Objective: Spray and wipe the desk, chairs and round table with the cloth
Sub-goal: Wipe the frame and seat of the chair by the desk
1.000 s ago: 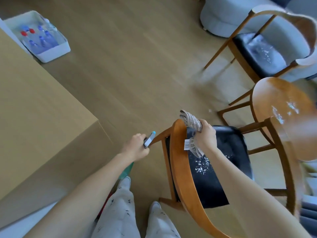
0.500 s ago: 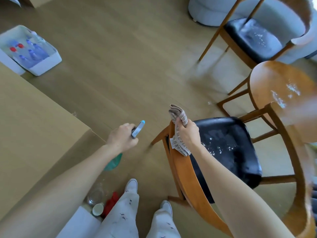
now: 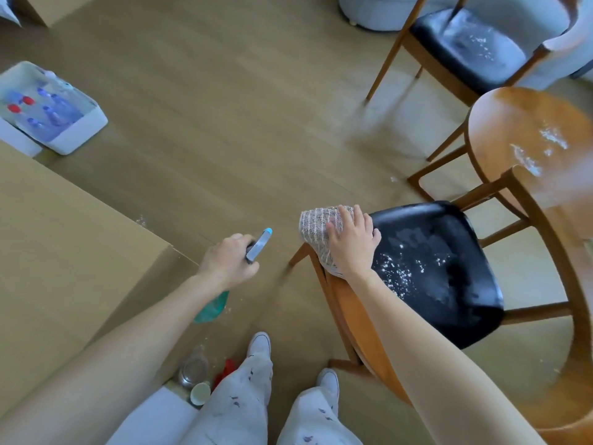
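My right hand (image 3: 351,242) presses a grey striped cloth (image 3: 316,229) onto the top end of a wooden chair's curved backrest (image 3: 353,319), fingers spread over it. The chair's black seat (image 3: 439,271) carries white specks and wet smears. My left hand (image 3: 229,261) grips a spray bottle (image 3: 258,245) with a grey head and blue tip; its teal body (image 3: 213,306) shows below my wrist. The round wooden table (image 3: 529,149) at the right has white specks on it. The tan desk (image 3: 64,245) fills the left.
A second chair with a black speckled seat (image 3: 465,43) stands at the upper right, before a pale sofa. A white bin of bottles (image 3: 48,110) sits on the floor at left. A glass jar (image 3: 194,369), a cup and something red lie by my feet.
My right hand has slid the cloth up along the backrest to its top end and flattened over it. The view has shifted. My left hand still holds the spray bottle.
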{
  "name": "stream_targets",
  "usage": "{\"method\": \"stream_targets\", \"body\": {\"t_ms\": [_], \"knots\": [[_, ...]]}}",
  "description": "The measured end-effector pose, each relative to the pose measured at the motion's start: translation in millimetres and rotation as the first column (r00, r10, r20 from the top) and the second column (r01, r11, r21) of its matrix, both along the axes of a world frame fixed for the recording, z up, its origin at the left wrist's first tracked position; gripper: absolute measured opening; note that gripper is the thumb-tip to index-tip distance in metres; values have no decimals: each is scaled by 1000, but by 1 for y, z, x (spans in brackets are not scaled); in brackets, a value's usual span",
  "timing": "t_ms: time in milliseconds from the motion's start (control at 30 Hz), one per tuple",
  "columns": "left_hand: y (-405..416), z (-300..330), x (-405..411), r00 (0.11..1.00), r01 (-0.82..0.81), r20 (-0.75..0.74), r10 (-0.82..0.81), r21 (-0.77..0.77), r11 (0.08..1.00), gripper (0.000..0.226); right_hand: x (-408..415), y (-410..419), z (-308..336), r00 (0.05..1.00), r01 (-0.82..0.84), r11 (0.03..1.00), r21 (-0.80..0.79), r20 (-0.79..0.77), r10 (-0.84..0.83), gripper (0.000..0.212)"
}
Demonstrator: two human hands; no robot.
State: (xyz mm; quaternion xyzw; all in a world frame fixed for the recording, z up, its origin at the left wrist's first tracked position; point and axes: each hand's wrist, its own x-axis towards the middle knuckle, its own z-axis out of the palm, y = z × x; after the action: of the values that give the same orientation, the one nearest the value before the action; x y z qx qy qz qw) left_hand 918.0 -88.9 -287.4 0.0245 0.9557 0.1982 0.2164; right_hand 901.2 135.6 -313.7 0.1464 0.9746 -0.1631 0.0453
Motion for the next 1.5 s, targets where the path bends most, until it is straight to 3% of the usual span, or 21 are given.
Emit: {"method": "stream_targets", "body": {"t_ms": [167,333,633,1033,1267,1400,1500], "knots": [[1,-1,-2,1000,-4,22,4,16,1000,20,-9,-8,-19,974,-79,997,-20,209,82,61],[5,-2,-10,999,-9,31,8,34,999,13,-14,-21,-35,979,-48,996,70,201,33,68],[6,-5,-18,1000,2,13,-3,37,999,14,-48,-43,-41,961,-53,965,255,274,-20,62],[-1,-14,-12,1000,-7,4,7,26,1000,15,-39,-40,-45,975,-66,960,273,221,4,78],[3,-21,-13,998,-63,21,62,105,992,26,-27,-40,-42,967,-102,965,243,252,39,82],[1,-30,-8,993,-103,64,95,154,983,30,-26,-16,-32,947,-237,965,113,248,203,71],[-1,-36,-5,992,-112,85,98,183,977,30,-35,9,-17,830,-538,817,207,297,472,72]]}}
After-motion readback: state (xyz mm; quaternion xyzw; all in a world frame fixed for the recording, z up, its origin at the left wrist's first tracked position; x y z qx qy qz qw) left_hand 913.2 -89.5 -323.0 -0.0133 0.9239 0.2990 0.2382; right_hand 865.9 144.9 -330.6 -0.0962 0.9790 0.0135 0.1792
